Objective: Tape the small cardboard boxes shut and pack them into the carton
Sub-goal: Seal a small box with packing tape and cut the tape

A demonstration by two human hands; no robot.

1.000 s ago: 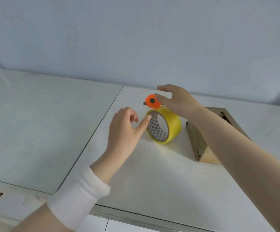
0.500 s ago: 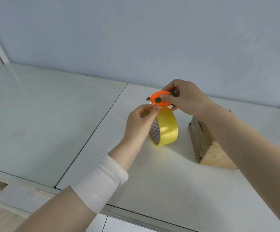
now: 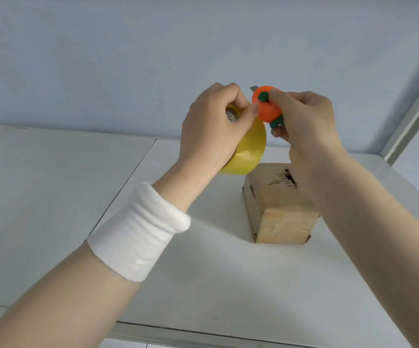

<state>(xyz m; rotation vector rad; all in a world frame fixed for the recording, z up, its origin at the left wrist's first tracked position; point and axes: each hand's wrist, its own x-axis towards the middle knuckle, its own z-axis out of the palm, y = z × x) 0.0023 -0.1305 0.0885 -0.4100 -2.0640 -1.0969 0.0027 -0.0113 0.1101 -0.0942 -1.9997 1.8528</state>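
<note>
A yellow tape roll (image 3: pixel 246 149) is gripped in the left hand (image 3: pixel 211 126); an orange cutter (image 3: pixel 266 106) is pinched by the right hand (image 3: pixel 306 119) against its top. A small cardboard box (image 3: pixel 278 209) lies beneath the right wrist. The tape end is likely being freed; a strip must be drawn next.

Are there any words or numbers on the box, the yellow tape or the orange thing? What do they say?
No words, numbers or signs can be read.
On the small cardboard box: only dark ragged marks on top, no writing.
On the yellow tape roll: no label shows; the left hand covers most of its core.
On the orange cutter: plain, with a green button.
On the white wristband: plain.
</note>
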